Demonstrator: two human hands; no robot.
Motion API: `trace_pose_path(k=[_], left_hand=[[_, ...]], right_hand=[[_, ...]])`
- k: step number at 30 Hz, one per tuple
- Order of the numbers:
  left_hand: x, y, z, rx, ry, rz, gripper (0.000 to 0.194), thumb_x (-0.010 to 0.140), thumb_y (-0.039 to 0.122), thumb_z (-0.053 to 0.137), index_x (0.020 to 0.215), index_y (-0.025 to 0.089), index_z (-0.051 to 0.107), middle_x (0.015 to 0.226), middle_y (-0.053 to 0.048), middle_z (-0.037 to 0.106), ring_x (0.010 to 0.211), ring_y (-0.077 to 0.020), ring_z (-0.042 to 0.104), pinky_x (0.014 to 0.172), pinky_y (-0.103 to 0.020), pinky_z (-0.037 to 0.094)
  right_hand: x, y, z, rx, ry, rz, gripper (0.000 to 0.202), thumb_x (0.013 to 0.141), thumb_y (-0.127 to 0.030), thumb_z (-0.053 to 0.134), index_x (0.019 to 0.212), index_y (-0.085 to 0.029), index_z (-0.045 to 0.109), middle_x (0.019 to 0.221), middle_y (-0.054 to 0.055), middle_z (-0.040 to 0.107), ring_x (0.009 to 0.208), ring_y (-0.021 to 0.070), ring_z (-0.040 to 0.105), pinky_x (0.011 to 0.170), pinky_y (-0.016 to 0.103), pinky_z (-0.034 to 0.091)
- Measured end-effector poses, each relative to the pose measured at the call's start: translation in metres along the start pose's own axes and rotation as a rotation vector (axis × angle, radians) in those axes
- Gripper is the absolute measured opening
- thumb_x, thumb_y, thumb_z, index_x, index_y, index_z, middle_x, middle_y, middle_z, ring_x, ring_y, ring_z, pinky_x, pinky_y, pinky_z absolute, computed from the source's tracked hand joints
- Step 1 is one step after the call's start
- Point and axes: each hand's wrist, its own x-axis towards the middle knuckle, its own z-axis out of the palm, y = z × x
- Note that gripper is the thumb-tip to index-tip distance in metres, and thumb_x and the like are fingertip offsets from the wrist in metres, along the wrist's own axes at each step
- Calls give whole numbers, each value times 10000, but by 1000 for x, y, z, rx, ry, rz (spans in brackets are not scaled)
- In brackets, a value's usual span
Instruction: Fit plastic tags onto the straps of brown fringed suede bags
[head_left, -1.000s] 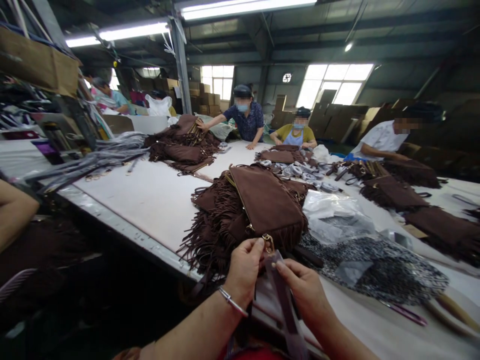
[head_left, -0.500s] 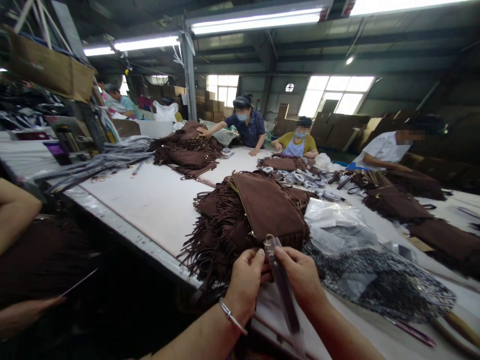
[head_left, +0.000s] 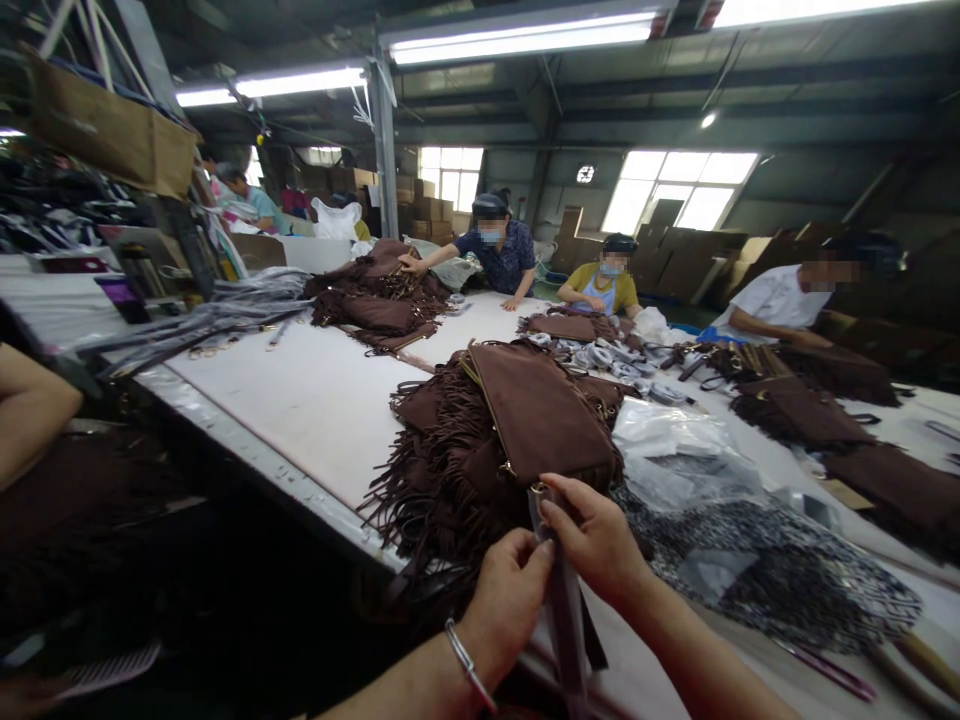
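Observation:
A dark strap in a clear plastic sleeve [head_left: 566, 635] hangs down in front of me, with a gold-coloured metal end [head_left: 538, 489] at its top. Around the strap, below that end, my left hand [head_left: 508, 590] is closed in a pinch. My right hand [head_left: 592, 532] grips the strap higher up, thumb and fingers by the metal end. Just beyond both hands lies a brown fringed bag [head_left: 544, 410] with a gold zip, on top of more brown fringe. Whether the metal end is clipped to the bag, I cannot tell.
Plastic bags [head_left: 667, 440] and a black-and-white patterned cloth [head_left: 787, 570] lie to the right on the white table [head_left: 285, 400]. Grey wrapped straps [head_left: 255, 300] and more brown bags [head_left: 382, 290] are farther off. Several co-workers surround the table; one at left holds a comb [head_left: 112, 668].
My left hand has slid down the strap, and my right hand has moved up to its metal end. At the lower left, a co-worker's comb has come into clear view.

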Motion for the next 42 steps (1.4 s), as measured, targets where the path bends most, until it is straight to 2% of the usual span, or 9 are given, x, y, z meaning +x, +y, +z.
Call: trace_pose_path(k=[5,11,15,19,24,28,31,35,42], left_hand=[[-7,-5,-2,-162,-72,-53,336,765,479,667,850,162,594,704,-8,594,609,-120,520,570,-235,381],[0,1,5,-398,-174,-101,395,782,546,630,882,179,526,671,10,569,609,-144,585,621,-294,468],[6,1,6,-288,-153,-98,389,765,509,655,920,179,522,694,3,592,554,-128,573,562,-273,467],[3,2,3,-94,-94,6,300,815,461,589,914,187,518,633,45,530,417,-59,411,406,-189,314],[0,5,-2,-12,-62,26,307,839,503,538,865,198,513,592,68,450,401,-46,330,380,-183,212],[-2,6,-5,-23,-80,32,363,857,548,497,899,188,531,610,60,457,410,-43,329,392,-191,214],[-7,5,-9,-12,-147,41,377,850,521,533,990,171,531,672,32,531,440,-55,413,423,-195,290],[-15,0,-17,-44,-200,-49,434,844,534,534,1050,152,511,734,-5,586,494,-82,498,463,-205,364],[-17,-4,-23,-69,-230,-7,364,836,516,565,936,175,487,655,60,494,418,-35,360,407,-181,265]], right_hand=[[5,-6,-3,21,9,9,205,842,-339,555,850,-214,717,841,60,699,786,202,638,737,308,501],[4,-5,2,275,-15,357,288,766,-454,629,760,-171,683,646,19,666,585,164,585,561,266,467],[3,-1,1,327,-1,388,295,741,-461,659,732,-167,674,612,0,639,561,145,551,541,251,441],[2,0,0,350,25,371,274,715,-434,684,727,-160,686,632,15,651,586,150,553,565,258,446],[0,-7,0,459,5,438,284,671,-438,715,702,-157,692,587,6,628,534,137,525,520,257,432],[0,-7,1,549,7,481,295,659,-435,733,697,-146,683,532,-5,585,494,121,490,482,247,398],[-1,-2,2,601,22,512,324,684,-455,719,729,-137,675,516,-9,565,470,113,472,457,239,375],[-1,0,2,604,32,509,346,686,-472,725,751,-136,677,514,-19,560,472,106,468,458,229,365],[5,-6,2,523,69,525,352,631,-474,759,732,-144,692,515,-23,577,472,103,471,469,228,377]])
